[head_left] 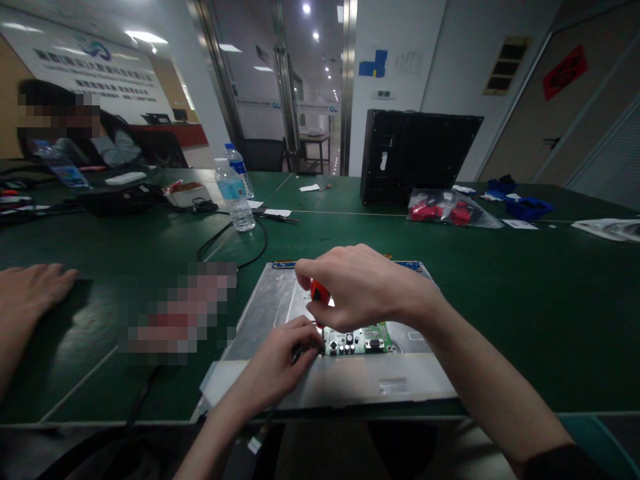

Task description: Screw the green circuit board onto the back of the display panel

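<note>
My right hand (360,283) is closed around the red and black handle of a screwdriver (319,292), held upright with its shaft pointing down. Below it lies a green circuit board (357,339) with capacitors and a video port, mounted on the metal back of a flat display panel (265,307). At the board's left end, by the screwdriver's tip, the fingers of my left hand (280,357) are pinched together. Something dark shows between them, too hidden to name. A white cable connector (255,444) dangles below the table edge under my left wrist.
Another person's hand (37,293) rests on the green table (525,307) at the left, near a blurred-out flat object (185,313). Water bottles (235,193), cables and a box stand farther back. A black monitor housing (415,157) and a plastic bag (450,210) with red items sit back right.
</note>
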{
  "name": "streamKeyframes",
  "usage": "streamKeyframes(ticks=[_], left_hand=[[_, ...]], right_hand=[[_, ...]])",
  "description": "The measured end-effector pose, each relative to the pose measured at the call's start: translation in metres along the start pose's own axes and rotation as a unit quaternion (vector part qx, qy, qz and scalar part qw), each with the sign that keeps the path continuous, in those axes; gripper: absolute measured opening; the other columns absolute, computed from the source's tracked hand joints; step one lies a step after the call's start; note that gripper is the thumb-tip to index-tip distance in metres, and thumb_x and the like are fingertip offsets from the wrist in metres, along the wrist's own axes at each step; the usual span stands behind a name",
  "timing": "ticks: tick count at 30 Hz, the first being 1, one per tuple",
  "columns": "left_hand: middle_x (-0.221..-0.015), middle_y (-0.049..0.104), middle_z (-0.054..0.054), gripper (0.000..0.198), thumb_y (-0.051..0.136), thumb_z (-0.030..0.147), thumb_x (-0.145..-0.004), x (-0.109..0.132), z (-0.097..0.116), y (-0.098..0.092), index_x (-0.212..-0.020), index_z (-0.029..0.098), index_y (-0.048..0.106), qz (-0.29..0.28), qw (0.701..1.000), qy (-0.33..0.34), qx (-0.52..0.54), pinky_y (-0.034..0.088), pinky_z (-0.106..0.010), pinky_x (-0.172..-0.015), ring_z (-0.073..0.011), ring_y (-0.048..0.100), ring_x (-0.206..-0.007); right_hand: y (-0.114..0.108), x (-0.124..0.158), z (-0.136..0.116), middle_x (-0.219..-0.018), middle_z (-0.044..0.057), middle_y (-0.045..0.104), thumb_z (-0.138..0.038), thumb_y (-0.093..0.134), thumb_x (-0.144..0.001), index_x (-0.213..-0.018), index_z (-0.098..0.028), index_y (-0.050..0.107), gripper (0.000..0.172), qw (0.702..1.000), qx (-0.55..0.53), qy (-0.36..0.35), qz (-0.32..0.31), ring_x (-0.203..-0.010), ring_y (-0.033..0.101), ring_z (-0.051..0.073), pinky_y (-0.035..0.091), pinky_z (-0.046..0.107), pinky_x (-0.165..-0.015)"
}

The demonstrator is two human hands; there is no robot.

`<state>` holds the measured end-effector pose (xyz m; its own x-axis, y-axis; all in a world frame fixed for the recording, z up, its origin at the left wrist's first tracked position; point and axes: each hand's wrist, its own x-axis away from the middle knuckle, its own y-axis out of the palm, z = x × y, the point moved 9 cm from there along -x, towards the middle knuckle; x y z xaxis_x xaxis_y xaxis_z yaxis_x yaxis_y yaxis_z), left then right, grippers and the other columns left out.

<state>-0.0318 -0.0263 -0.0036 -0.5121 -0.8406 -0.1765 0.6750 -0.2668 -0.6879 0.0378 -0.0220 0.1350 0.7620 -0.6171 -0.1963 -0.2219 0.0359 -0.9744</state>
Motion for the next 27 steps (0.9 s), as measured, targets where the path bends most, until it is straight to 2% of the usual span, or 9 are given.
streamKeyframes(ticks=[5, 7, 10, 12, 16, 18, 21, 24, 27], left_hand=[[-0.080, 0.064, 0.000, 0.016, 0.050, 0.011, -0.081, -0.0001, 0.0025, 0.0006, -0.076, 0.019, 0.063, -0.005, 1.000, 0.003, -0.001, 0.043, -0.026, -0.068, -0.0164, 0.060, -0.076], [-0.082, 0.064, 0.000, 0.016, 0.050, 0.011, -0.081, 0.0002, 0.0034, 0.0009, -0.076, 0.019, 0.063, -0.008, 1.000, 0.007, -0.002, 0.043, -0.026, -0.070, -0.0163, 0.060, -0.077], [-0.082, 0.064, 0.000, 0.016, 0.050, 0.012, -0.082, 0.0011, 0.0020, 0.0000, -0.077, 0.019, 0.063, 0.000, 1.000, 0.013, 0.002, 0.044, -0.025, -0.069, -0.0158, 0.060, -0.076], [-0.083, 0.065, 0.000, 0.016, 0.050, 0.012, -0.082, 0.0017, 0.0002, -0.0005, -0.078, 0.019, 0.063, 0.006, 1.000, 0.013, 0.004, 0.044, -0.025, -0.069, -0.0159, 0.060, -0.077], [-0.082, 0.064, 0.000, 0.016, 0.050, 0.011, -0.082, 0.0014, 0.0003, -0.0007, -0.077, 0.019, 0.063, 0.000, 1.000, 0.011, -0.005, 0.043, -0.025, -0.069, -0.0163, 0.060, -0.077], [-0.081, 0.064, 0.000, 0.015, 0.050, 0.011, -0.081, 0.0008, 0.0021, -0.0005, -0.076, 0.019, 0.062, -0.006, 1.000, 0.012, -0.007, 0.043, -0.025, -0.069, -0.0162, 0.060, -0.077], [-0.082, 0.064, -0.001, 0.015, 0.050, 0.012, -0.081, -0.0002, 0.0035, -0.0016, -0.076, 0.019, 0.063, -0.001, 1.000, 0.009, -0.002, 0.043, -0.025, -0.068, -0.0162, 0.060, -0.076], [-0.082, 0.065, -0.001, 0.015, 0.050, 0.013, -0.081, -0.0005, 0.0038, -0.0021, -0.075, 0.019, 0.063, 0.004, 1.000, 0.008, 0.000, 0.044, -0.026, -0.067, -0.0166, 0.060, -0.076], [-0.083, 0.065, -0.002, 0.016, 0.049, 0.013, -0.081, 0.0005, 0.0035, -0.0011, -0.077, 0.019, 0.063, -0.003, 1.000, 0.008, -0.006, 0.044, -0.026, -0.068, -0.0171, 0.060, -0.077]], right_hand=[[-0.0001, -0.0012, 0.0036, -0.063, 0.001, 0.061, -0.054, 0.055, -0.088, -0.080, -0.018, 0.066, 0.038, 1.000, 0.017, 0.017, -0.011, -0.053, 0.048, 0.011, 0.023, 0.026, -0.050], [-0.0006, -0.0008, 0.0024, -0.063, 0.000, 0.060, -0.046, 0.054, -0.090, -0.077, -0.018, 0.066, 0.033, 0.999, 0.027, 0.012, -0.016, -0.053, 0.048, 0.011, 0.022, 0.026, -0.050], [-0.0015, 0.0015, -0.0013, -0.069, 0.000, 0.064, -0.033, 0.060, -0.084, -0.089, -0.019, 0.067, 0.017, 1.000, 0.016, -0.004, -0.023, -0.056, 0.049, 0.011, 0.022, 0.025, -0.050], [-0.0011, 0.0022, -0.0022, -0.071, 0.001, 0.065, -0.038, 0.062, -0.082, -0.094, -0.019, 0.066, 0.023, 1.000, 0.001, -0.005, -0.028, -0.057, 0.050, 0.011, 0.023, 0.025, -0.050], [0.0010, 0.0001, 0.0022, -0.065, 0.001, 0.062, -0.051, 0.054, -0.089, -0.078, -0.018, 0.068, 0.037, 0.999, 0.001, 0.022, -0.032, -0.055, 0.048, 0.010, 0.023, 0.025, -0.051], [0.0013, -0.0002, 0.0030, -0.065, 0.001, 0.062, -0.044, 0.054, -0.090, -0.076, -0.018, 0.067, 0.032, 0.999, 0.015, 0.023, -0.031, -0.055, 0.048, 0.010, 0.022, 0.026, -0.052], [0.0021, 0.0019, 0.0010, -0.072, 0.001, 0.064, -0.033, 0.059, -0.084, -0.089, -0.018, 0.065, 0.016, 0.999, 0.011, 0.004, -0.041, -0.058, 0.049, 0.011, 0.022, 0.025, -0.051], [0.0030, 0.0039, -0.0012, -0.077, 0.001, 0.066, -0.038, 0.063, -0.081, -0.098, -0.018, 0.063, 0.026, 0.998, -0.015, -0.012, -0.053, -0.061, 0.051, 0.012, 0.024, 0.025, -0.051], [0.0020, 0.0029, 0.0014, -0.070, 0.001, 0.065, -0.048, 0.058, -0.086, -0.087, -0.019, 0.066, 0.030, 0.999, -0.002, 0.004, -0.047, -0.060, 0.052, 0.012, 0.023, 0.025, -0.052]])
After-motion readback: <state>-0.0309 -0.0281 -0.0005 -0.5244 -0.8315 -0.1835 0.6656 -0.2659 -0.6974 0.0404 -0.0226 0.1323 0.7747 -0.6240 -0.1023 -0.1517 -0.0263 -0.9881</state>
